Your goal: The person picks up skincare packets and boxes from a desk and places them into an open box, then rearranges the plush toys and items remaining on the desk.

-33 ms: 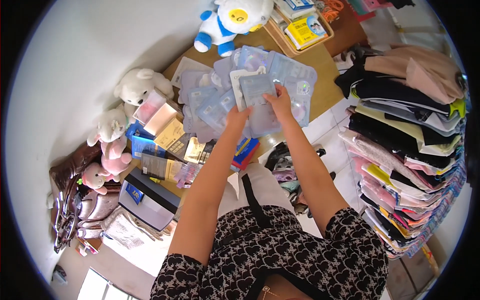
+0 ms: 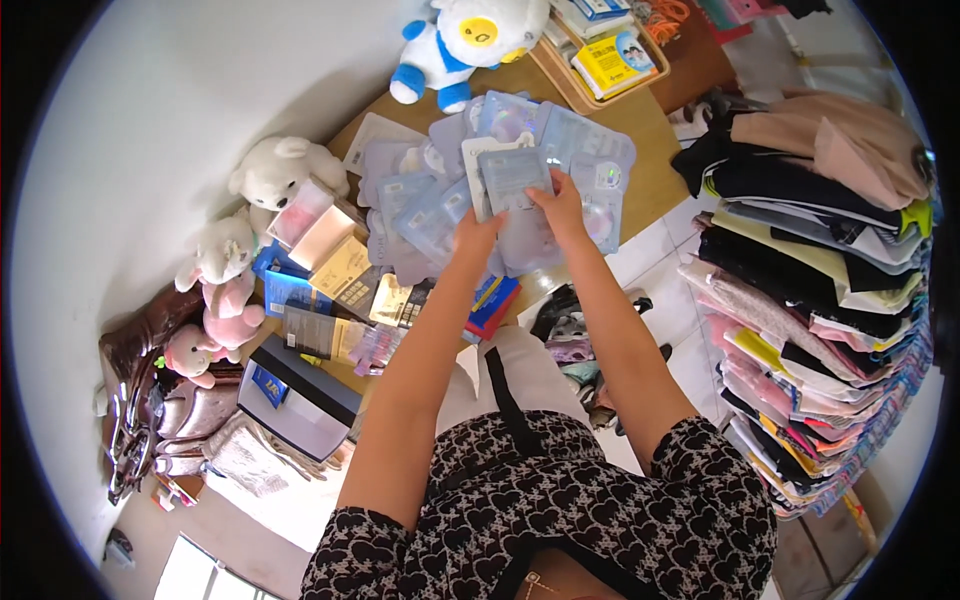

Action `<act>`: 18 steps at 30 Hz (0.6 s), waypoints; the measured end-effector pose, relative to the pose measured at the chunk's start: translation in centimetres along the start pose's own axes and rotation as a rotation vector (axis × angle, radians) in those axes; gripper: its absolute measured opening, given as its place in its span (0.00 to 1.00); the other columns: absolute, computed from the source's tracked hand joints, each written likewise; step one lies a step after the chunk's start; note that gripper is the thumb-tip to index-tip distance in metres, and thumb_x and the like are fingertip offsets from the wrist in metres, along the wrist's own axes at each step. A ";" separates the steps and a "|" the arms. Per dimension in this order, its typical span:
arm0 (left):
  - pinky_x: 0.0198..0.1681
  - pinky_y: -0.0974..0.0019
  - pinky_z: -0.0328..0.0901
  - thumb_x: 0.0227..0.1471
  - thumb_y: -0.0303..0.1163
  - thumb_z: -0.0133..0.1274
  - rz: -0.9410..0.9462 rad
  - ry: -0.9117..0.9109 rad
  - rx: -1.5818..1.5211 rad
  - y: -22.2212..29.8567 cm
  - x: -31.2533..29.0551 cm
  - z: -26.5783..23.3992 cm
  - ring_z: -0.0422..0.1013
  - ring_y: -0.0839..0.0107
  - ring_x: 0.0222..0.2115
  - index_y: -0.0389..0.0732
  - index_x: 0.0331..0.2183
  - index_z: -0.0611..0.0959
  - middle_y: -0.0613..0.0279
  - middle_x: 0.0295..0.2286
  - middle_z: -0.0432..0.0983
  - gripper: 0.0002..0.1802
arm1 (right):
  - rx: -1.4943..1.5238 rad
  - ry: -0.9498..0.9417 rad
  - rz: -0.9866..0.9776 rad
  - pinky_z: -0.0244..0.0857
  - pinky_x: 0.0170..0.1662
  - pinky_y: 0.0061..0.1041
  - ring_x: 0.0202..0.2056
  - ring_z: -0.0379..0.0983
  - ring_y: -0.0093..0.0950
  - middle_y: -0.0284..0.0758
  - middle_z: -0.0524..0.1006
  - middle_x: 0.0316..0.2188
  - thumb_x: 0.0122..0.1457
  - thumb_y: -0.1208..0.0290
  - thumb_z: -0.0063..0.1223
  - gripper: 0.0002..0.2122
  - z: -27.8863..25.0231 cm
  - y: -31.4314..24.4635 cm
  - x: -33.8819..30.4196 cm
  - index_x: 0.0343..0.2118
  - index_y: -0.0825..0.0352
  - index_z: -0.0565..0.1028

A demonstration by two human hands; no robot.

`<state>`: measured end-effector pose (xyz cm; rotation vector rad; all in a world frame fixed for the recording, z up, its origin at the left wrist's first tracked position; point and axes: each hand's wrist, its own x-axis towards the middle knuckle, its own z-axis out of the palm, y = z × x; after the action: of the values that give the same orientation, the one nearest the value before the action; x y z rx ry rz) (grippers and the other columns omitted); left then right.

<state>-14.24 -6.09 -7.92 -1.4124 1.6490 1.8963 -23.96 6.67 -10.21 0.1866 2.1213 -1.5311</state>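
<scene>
My left hand [image 2: 476,234] pinches the lower edge of a white-edged flat packet [image 2: 479,172]. From the right, my right hand [image 2: 560,206] grips a pale blue flat packet [image 2: 512,178] between thumb and fingers. This blue packet overlaps the white-edged one, and both are held over the table. Under and around them lie several similar translucent blue packets, fanned out in a loose heap [image 2: 590,140]. What the lower fingers of each hand touch is hidden.
A wooden table [image 2: 652,150] carries the heap, a white-and-blue plush toy [image 2: 432,68] and a wooden tray [image 2: 572,88] with a yellow box [image 2: 612,64]. Plush bears [image 2: 285,170], cartons [image 2: 345,270] and an open grey box [image 2: 300,395] lie left. Stacked clothes [image 2: 810,260] stand right.
</scene>
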 end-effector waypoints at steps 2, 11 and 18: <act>0.34 0.67 0.64 0.43 0.34 0.56 0.104 0.112 0.081 0.7 -0.8 -0.8 0.70 0.70 0.29 0.35 0.39 0.75 0.60 0.31 0.75 0.19 | 0.332 -0.148 0.156 0.62 0.44 0.26 0.41 0.68 0.26 0.37 0.73 0.37 0.44 0.74 0.59 0.23 0.9 -1.8 -1.3 0.45 0.71 0.67; 0.34 0.64 0.66 0.40 0.26 0.58 0.737 0.199 0.277 4.4 -6.1 -5.2 0.72 0.61 0.29 0.38 0.34 0.77 0.56 0.31 0.76 0.14 | 0.451 -0.523 -0.240 0.55 0.52 0.30 0.49 0.63 0.31 0.33 0.72 0.41 0.44 0.83 0.55 0.13 -0.7 -4.8 -4.2 0.35 0.66 0.71; 0.33 0.64 0.67 0.41 0.25 0.57 0.623 0.234 0.412 -0.7 -5.8 -5.1 0.73 0.60 0.30 0.42 0.33 0.79 0.55 0.31 0.77 0.12 | 0.199 -0.587 -0.301 0.54 0.54 0.31 0.51 0.62 0.32 0.36 0.72 0.42 0.38 0.87 0.57 0.15 1.4 -2.9 -5.9 0.31 0.65 0.72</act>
<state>-8.38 -8.01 -3.26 -1.0531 2.6468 1.5299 -19.64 5.39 -5.25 -0.4813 1.5788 -1.7006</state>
